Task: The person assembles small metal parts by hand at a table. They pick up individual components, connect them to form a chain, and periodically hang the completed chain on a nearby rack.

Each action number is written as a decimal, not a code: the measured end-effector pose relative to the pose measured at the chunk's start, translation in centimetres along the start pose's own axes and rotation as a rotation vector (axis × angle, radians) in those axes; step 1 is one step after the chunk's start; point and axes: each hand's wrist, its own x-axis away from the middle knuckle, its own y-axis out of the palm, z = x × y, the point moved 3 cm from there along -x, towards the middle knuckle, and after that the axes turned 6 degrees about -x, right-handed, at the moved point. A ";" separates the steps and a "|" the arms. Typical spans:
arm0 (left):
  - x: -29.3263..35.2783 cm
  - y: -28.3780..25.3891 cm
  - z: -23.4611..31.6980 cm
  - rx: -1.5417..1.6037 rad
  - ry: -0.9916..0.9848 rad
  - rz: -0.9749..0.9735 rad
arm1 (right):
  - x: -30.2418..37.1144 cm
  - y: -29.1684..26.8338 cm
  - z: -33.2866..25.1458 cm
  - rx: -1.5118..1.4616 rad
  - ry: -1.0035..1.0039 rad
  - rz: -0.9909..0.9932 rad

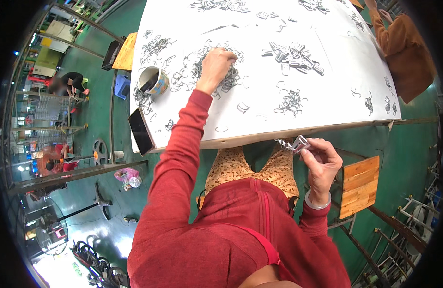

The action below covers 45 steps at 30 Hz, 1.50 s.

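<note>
My left hand (216,67) reaches over a heap of dark bent wire rings (228,85) on the white-covered table (334,103). Its fingers are curled down into the heap, and whatever they pinch is hidden. Beyond the table's near edge, above my lap, my right hand (323,162) grips a silver metal buckle (299,143) between thumb and fingers. More small shiny metal shows at the buckle's left end, too fine to make out. A pile of silver buckles (293,56) lies to the right of my left hand. Nearer to me is a smaller cluster of wire pieces (291,102).
A patterned cup (159,81) with something dark inside stands left of the heap. A phone (141,132) lies at the table's left corner. Wooden stools (359,185) stand beside the table. Another person in brown (407,55) is at the far right.
</note>
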 end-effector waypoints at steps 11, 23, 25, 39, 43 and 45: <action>-3.3 3.6 2.2 -0.170 -0.104 -0.232 | 0.4 -0.9 -0.8 0.036 0.012 0.048; -1.0 3.5 2.4 -0.148 -0.146 -0.058 | 3.0 -0.4 -2.5 0.023 -0.075 0.049; -1.3 2.3 1.9 -0.183 -0.117 -0.027 | 3.3 -0.2 -3.0 0.037 -0.076 0.050; 11.7 -10.8 19.6 1.198 0.027 -0.348 | 3.4 -0.1 -1.1 0.016 0.003 0.135; 11.7 -10.0 20.4 1.003 0.126 -0.146 | 3.2 -0.1 -1.1 0.056 -0.009 0.148; 12.0 -9.4 20.7 0.974 0.149 -0.106 | 3.0 0.0 -1.2 0.164 -0.027 0.165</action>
